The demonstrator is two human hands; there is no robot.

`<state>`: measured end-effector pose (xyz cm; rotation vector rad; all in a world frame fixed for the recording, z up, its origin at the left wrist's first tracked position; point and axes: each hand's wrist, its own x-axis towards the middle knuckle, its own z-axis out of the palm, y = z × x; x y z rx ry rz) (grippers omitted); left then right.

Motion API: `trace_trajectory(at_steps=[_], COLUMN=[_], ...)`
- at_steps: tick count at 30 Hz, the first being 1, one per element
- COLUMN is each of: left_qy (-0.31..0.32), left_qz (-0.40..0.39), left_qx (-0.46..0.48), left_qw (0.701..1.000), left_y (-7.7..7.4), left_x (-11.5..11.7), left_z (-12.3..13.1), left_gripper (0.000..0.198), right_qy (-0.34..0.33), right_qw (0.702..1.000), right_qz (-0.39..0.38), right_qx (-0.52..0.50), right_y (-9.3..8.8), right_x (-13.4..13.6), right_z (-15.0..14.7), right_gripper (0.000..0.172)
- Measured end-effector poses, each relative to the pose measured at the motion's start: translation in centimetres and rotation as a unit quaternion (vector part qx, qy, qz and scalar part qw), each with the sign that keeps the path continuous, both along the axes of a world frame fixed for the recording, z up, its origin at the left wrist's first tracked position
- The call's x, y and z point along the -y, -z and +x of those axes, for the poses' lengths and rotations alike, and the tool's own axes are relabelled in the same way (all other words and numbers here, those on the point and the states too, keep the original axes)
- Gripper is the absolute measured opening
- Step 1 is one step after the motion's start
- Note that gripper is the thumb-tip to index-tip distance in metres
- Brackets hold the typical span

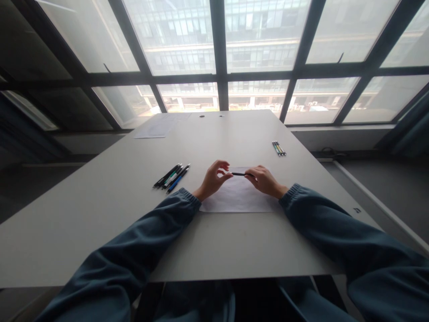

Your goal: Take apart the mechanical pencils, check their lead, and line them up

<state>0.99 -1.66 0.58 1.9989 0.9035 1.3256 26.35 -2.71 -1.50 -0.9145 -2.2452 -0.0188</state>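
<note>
Both of my hands hold one thin black pen [240,174] level above a white sheet of paper [237,199] on the grey table [100,210]. My left hand [214,179] pinches the pen's left end with fingertips. My right hand [264,180] is curled around its right end. Both sleeves are dark blue.
Several pens [171,177] lie in a bunch to the left of my hands. A smaller bunch of pens [279,148] lies further back on the right. Sheets of paper [157,126] rest at the far left corner. Large windows stand beyond the table's far edge.
</note>
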Motion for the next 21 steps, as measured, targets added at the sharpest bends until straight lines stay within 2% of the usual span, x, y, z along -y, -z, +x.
trace_trajectory(at_steps=[1, 3, 7, 21], left_qy=[-0.028, -0.061, -0.061, -0.036], left_qz=[-0.001, -0.007, -0.029, -0.003], left_qx=[-0.017, -0.062, -0.122, -0.138], left_qw=[0.999, 0.996, 0.99, 0.99], left_y=[0.04, 0.15, 0.34, 0.12], left_x=[-0.08, -0.18, -0.17, 0.19], left_z=[-0.09, -0.28, -0.4, -0.29], left_gripper=[0.045, 0.056, 0.069, 0.057], right_qy=[0.0, 0.0, -0.001, -0.002], right_qw=[1.0, 1.0, 1.0, 1.0], right_qz=[0.001, 0.005, 0.011, 0.01], right_qx=[-0.001, -0.003, -0.006, -0.001], right_y=[-0.08, -0.23, -0.35, -0.29], right_x=[0.06, 0.17, 0.24, 0.25], right_z=[-0.02, -0.07, -0.08, -0.01], right_gripper=[0.02, 0.02, 0.019, 0.017])
